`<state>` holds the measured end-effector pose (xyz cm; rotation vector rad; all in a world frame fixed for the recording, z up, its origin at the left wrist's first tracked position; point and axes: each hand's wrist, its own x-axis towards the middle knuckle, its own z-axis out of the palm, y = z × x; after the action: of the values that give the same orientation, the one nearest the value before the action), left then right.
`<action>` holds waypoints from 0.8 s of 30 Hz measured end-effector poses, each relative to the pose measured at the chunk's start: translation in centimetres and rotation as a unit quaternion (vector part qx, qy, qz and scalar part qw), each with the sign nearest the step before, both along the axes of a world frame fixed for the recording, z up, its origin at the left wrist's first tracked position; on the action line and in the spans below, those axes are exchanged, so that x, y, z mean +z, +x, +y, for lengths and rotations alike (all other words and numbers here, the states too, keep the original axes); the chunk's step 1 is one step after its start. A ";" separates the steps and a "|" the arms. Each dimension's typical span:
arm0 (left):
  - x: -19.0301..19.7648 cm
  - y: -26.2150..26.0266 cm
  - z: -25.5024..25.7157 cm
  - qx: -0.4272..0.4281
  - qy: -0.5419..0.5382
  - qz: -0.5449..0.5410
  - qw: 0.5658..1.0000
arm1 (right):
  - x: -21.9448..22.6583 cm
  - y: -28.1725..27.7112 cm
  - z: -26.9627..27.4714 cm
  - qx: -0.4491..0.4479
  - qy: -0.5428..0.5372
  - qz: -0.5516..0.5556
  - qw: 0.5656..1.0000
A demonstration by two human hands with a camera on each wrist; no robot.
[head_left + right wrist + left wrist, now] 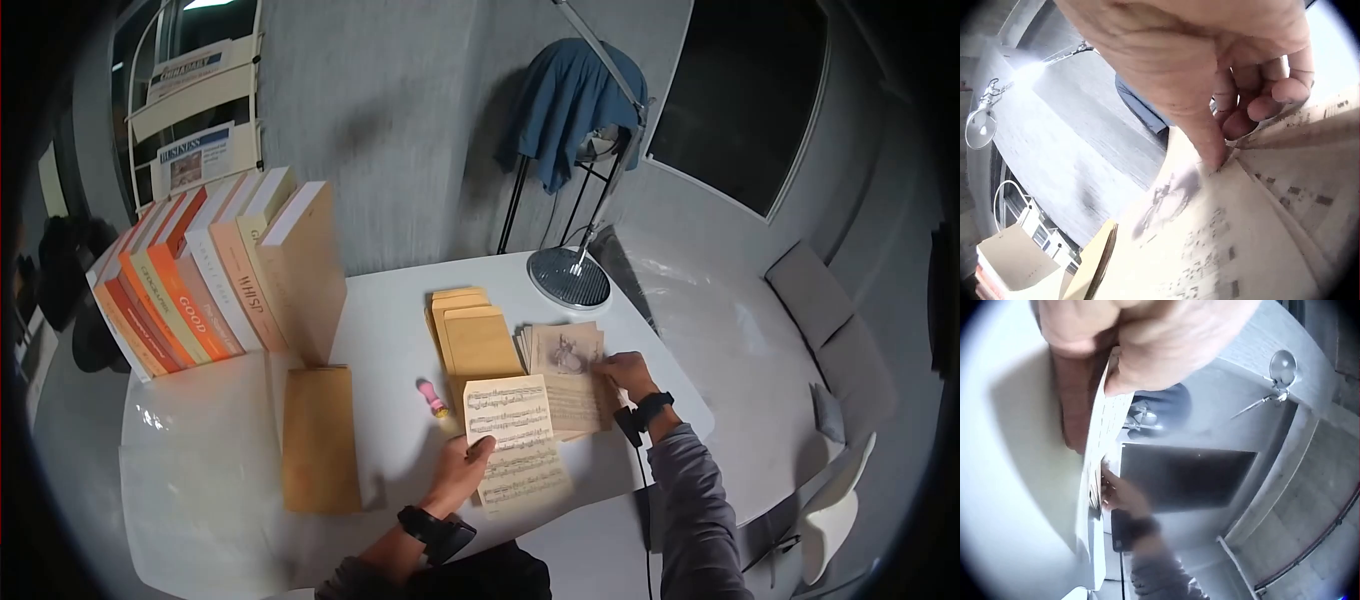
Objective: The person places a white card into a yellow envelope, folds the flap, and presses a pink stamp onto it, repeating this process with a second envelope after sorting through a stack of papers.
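My left hand (462, 474) grips a sheet of printed music (512, 428) by its left edge, thumb on top and fingers behind. In the left wrist view the sheet (1107, 419) appears nearly edge-on. To the right lies a stack of aged music sheets (567, 395); the top one carries a drawing of a figure. My right hand (628, 374) is at the stack's right edge, thumb and forefinger pinching a sheet (1175, 215). Close by in the right wrist view, the sheets' edges fan apart. Brown envelopes (475, 335) lie piled just left of the stack, partly behind the held sheet.
A pink stick-like item (431, 396) with a yellowish end lies left of the held sheet. Farther left are another brown envelope (320, 440) and a row of upright books (205, 275). A lamp base (569, 277) stands at the table's back right.
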<state>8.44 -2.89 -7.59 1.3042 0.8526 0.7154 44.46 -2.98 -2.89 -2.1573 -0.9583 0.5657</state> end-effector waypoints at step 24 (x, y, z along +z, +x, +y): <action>-0.5 -0.3 0.0 -0.019 -0.058 -0.056 0.997 | 0.2 1.9 -2.0 -0.003 0.151 0.182 0.972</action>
<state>8.14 -2.90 -8.12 1.1632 0.7652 0.6937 46.33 -5.00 -2.68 -1.7108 -0.7774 0.7313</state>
